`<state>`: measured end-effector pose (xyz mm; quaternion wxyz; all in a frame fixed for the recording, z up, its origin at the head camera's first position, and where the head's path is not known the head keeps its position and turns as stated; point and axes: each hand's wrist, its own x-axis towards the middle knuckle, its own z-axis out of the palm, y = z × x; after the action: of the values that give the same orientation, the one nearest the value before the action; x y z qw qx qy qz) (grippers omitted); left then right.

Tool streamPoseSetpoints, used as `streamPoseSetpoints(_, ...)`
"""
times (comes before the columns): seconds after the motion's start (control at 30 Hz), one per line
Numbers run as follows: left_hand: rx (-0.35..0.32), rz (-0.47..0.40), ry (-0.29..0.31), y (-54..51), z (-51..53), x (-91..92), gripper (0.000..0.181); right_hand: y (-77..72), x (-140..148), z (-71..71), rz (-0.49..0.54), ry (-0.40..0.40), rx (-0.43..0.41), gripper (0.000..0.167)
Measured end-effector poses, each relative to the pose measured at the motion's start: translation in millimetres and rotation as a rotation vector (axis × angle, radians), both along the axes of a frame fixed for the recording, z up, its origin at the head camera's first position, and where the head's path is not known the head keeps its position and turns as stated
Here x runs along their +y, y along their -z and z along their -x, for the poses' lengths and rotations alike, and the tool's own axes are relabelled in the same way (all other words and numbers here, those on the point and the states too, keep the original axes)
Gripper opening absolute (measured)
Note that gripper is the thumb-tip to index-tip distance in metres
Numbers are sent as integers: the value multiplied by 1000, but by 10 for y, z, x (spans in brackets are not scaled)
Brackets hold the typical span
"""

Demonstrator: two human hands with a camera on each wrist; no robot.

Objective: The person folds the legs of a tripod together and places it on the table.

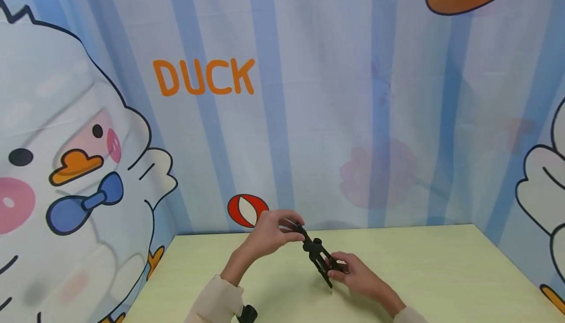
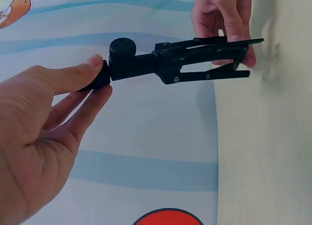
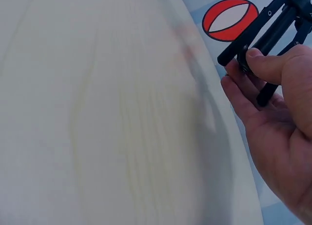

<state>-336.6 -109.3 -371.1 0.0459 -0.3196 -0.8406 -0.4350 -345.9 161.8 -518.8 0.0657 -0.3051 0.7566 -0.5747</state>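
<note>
A small black tripod (image 1: pixel 314 247) is held above the table, tilted, with its head end up and to the left. My left hand (image 1: pixel 270 234) pinches that head end between thumb and fingers. In the left wrist view, a round knob (image 2: pixel 122 47) sticks out from the tripod's neck, and the legs are slightly spread. My right hand (image 1: pixel 358 275) grips the leg end. In the right wrist view, the right thumb (image 3: pixel 265 66) presses on the leg end, and some fingers are behind the legs.
A pale yellow table (image 1: pixel 419 259) lies beneath both hands. Behind it hangs a blue-and-white striped backdrop (image 1: pixel 318 92) with printed cartoon ducks and a red-and-white ball (image 1: pixel 248 210). A dark object (image 1: pixel 247 313) shows beside the left sleeve at the bottom edge.
</note>
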Motion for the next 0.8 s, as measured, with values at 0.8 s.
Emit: streamPoseSetpoints(0.8,-51,-58,-48,676,117,-306,19,-422,360,-165,-34,339,0,24)
